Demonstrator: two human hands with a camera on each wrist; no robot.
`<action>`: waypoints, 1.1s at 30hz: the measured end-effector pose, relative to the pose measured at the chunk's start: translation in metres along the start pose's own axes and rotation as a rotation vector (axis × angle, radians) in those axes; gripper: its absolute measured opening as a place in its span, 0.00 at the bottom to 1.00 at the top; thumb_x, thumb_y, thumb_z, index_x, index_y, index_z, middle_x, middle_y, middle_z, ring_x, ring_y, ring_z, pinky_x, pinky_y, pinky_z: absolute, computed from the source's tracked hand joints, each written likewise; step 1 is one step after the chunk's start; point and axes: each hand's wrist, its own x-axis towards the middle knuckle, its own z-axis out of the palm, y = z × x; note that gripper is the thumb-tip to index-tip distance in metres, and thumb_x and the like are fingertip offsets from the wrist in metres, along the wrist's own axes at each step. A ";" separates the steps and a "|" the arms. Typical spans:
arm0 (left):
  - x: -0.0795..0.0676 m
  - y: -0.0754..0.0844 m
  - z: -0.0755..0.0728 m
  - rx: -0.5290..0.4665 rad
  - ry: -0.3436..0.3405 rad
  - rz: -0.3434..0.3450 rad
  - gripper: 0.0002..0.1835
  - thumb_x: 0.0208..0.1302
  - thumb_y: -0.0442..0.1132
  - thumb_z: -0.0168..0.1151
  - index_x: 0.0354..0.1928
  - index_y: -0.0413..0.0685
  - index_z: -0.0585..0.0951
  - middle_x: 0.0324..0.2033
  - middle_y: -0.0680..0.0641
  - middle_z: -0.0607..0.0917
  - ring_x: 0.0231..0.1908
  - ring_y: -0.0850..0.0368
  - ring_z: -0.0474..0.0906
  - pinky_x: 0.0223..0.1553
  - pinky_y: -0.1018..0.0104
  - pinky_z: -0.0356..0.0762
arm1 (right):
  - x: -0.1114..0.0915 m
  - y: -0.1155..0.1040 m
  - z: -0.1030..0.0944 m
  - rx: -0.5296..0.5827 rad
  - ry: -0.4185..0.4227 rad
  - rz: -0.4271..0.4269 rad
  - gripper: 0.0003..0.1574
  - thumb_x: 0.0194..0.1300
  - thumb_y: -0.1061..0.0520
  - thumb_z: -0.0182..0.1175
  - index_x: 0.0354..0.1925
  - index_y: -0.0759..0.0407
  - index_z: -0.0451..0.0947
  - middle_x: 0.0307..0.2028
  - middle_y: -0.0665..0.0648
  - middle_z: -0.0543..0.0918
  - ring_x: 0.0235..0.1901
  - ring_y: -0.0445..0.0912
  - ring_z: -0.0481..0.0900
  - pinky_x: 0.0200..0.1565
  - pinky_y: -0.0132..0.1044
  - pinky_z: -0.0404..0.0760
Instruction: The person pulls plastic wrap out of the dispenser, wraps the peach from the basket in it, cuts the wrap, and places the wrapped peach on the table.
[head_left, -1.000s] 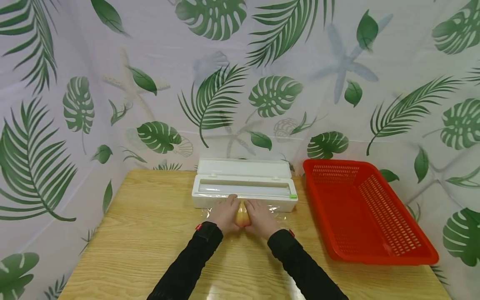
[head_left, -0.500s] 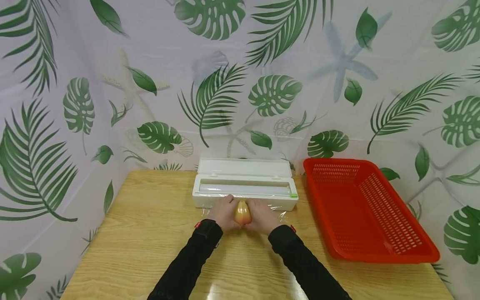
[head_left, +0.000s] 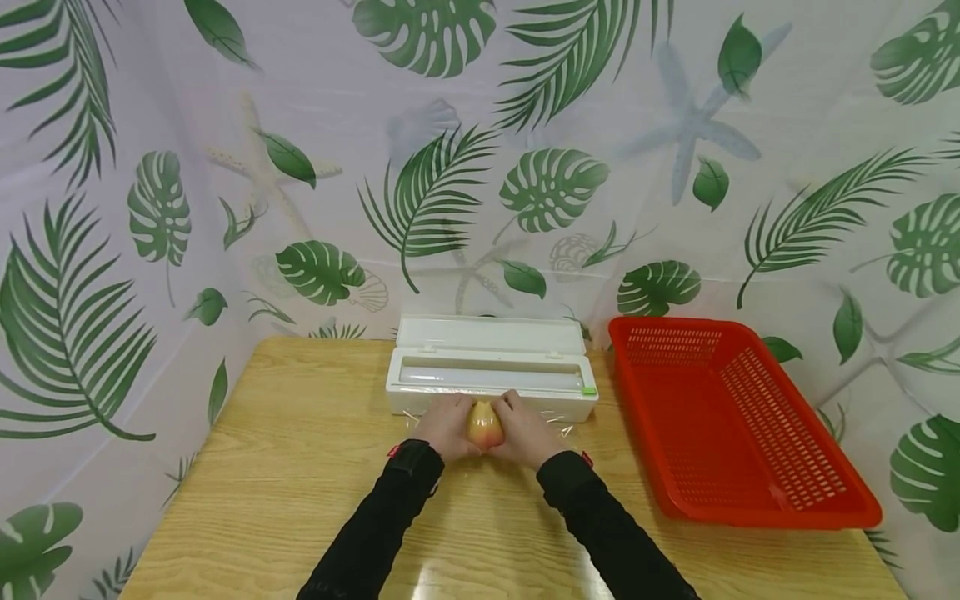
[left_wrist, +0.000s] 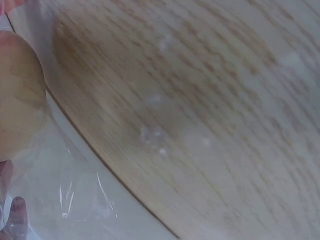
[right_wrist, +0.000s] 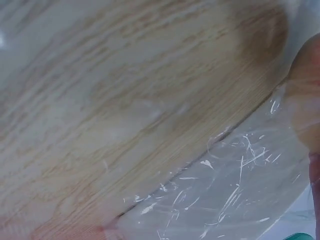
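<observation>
A rounded yellow fruit with a reddish lower part (head_left: 485,427) sits between the two hands, just in front of a white cling film dispenser (head_left: 491,407). My left hand (head_left: 446,428) holds its left side, and my right hand (head_left: 523,430) holds the right. Clear cling film (right_wrist: 220,185) spreads around the fruit and under the hands, creased and shiny against the dispenser's front. At the left edge of the left wrist view, the fruit (left_wrist: 20,100) shows behind film, with fingertips (left_wrist: 18,217) below it. The fruit's sides are partly hidden by the fingers.
The dispenser's lid (head_left: 491,335) stands raised at the back, showing a film roll (head_left: 487,377) inside. A red plastic basket (head_left: 750,517) is at the right of the wooden table (head_left: 300,467). A leaf-patterned cloth (head_left: 450,108) hangs behind.
The hands have parted slightly around the fruit, so more of it shows, its reddish part now lower front. My right fingers have shifted on it. Dispenser and basket stay put.
</observation>
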 end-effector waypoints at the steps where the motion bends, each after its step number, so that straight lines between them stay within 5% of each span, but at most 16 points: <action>1: 0.000 0.000 0.000 0.001 0.004 0.006 0.35 0.34 0.51 0.74 0.45 0.42 0.73 0.36 0.48 0.76 0.37 0.54 0.71 0.42 0.63 0.69 | 0.000 0.000 0.000 -0.010 -0.001 -0.001 0.38 0.38 0.47 0.72 0.45 0.61 0.69 0.38 0.55 0.67 0.32 0.44 0.70 0.38 0.35 0.74; 11: 0.000 -0.002 0.005 0.001 0.010 0.016 0.38 0.34 0.52 0.74 0.48 0.41 0.72 0.42 0.47 0.76 0.43 0.52 0.71 0.47 0.62 0.68 | 0.002 0.002 0.002 -0.186 0.049 -0.061 0.38 0.35 0.41 0.71 0.41 0.62 0.71 0.33 0.55 0.71 0.32 0.48 0.71 0.38 0.40 0.72; 33: 0.002 -0.003 0.004 -0.074 -0.043 -0.059 0.41 0.33 0.56 0.73 0.51 0.43 0.72 0.38 0.47 0.69 0.37 0.54 0.69 0.43 0.63 0.70 | 0.003 0.009 0.009 -0.200 0.004 -0.035 0.41 0.38 0.39 0.70 0.45 0.63 0.71 0.36 0.56 0.72 0.36 0.49 0.72 0.43 0.41 0.71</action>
